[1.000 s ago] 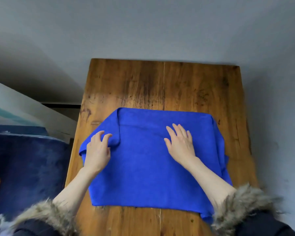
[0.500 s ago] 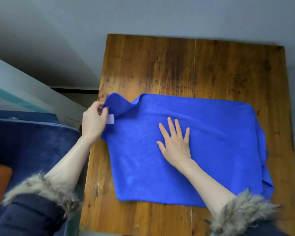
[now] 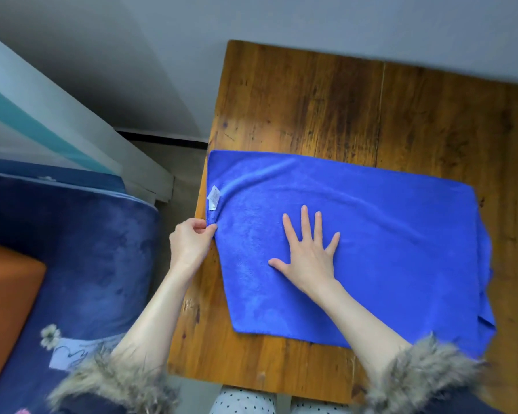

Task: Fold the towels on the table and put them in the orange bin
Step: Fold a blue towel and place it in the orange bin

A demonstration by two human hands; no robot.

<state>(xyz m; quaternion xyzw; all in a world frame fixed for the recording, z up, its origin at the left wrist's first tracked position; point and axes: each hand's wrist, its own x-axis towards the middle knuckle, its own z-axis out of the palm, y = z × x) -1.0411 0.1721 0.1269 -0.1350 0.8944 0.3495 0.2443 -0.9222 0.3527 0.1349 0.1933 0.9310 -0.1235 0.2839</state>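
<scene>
A blue towel (image 3: 386,234) lies spread flat on the wooden table (image 3: 326,109), with a small white tag (image 3: 214,198) showing at its left edge. My left hand (image 3: 189,243) pinches the towel's left edge just below the tag, at the table's left side. My right hand (image 3: 308,249) presses flat on the towel's middle with fingers spread. The towel's right side hangs in folds over the table's right edge. Part of the orange bin (image 3: 6,309) shows at the far left.
A dark blue cushioned seat (image 3: 87,249) stands left of the table, with the orange bin on it. A grey wall runs behind the table. A white and teal panel (image 3: 42,130) leans at the upper left. Fur cuffs cover both my wrists.
My left hand has drawn the lifted left corner down and outward, so the towel now lies flatter with the tag on top. My right hand stayed pressing the middle. The view shifted left.
</scene>
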